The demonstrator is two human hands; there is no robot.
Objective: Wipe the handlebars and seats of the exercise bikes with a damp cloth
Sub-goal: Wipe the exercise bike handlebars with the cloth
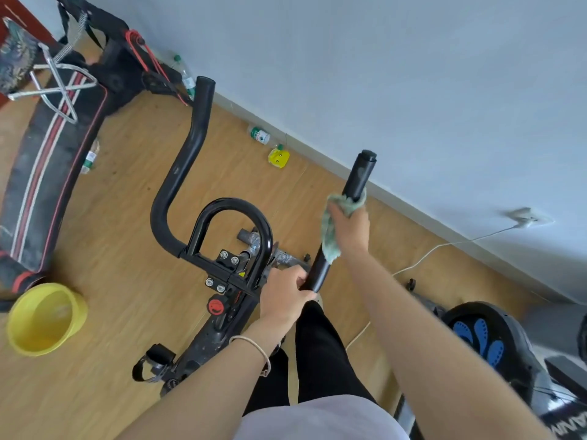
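Now clamps fuzzy green cloth [330, 246] round right handlebar [355, 179] with right hand [351, 230], capped tip bare above; grips its smooth black lower end with left hand [282, 296]. Open wood floor [127, 217] left, toward yellow bucket [77, 312].

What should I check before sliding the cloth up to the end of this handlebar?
1. Cloth wrapped around the handlebar: ok.
2. Right hand grips the cloth: ok.
3. Left hand holds the handlebar's lower end: ok.
4. Stretch above the cloth bare up to the end cap: ok.
5. Cloth damp enough: cannot tell.
6. Water in the yellow bucket: cannot tell.
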